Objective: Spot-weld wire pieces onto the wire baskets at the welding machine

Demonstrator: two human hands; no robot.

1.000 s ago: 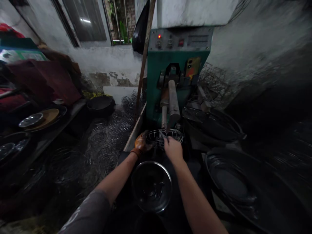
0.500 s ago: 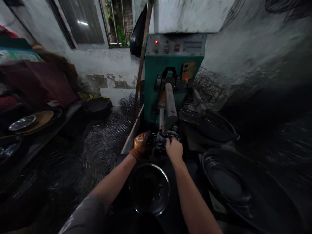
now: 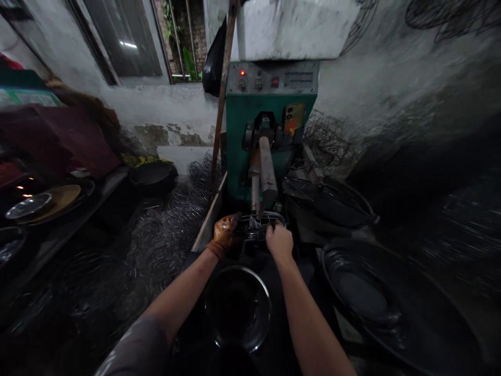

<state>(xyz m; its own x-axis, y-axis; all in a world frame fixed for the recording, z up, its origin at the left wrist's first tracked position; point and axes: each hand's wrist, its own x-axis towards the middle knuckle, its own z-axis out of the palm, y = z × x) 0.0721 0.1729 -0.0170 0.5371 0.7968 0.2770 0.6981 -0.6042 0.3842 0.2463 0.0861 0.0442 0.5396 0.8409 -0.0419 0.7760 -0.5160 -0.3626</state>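
While my bare right fingers [image 3: 271, 233] are pinching the right rim of the wire basket [image 3: 256, 236], my gloved left fingers [image 3: 230, 224] are gripping its left edge, contact partly lost in shadow. The metal rods [image 3: 268, 172] are standing just beyond both; a bright-rimmed bowl [image 3: 260, 280] is lying below them, nearer me. Were either grip loosening, the basket could be tilting; were fingers straying forward, the rods could be pinching them.
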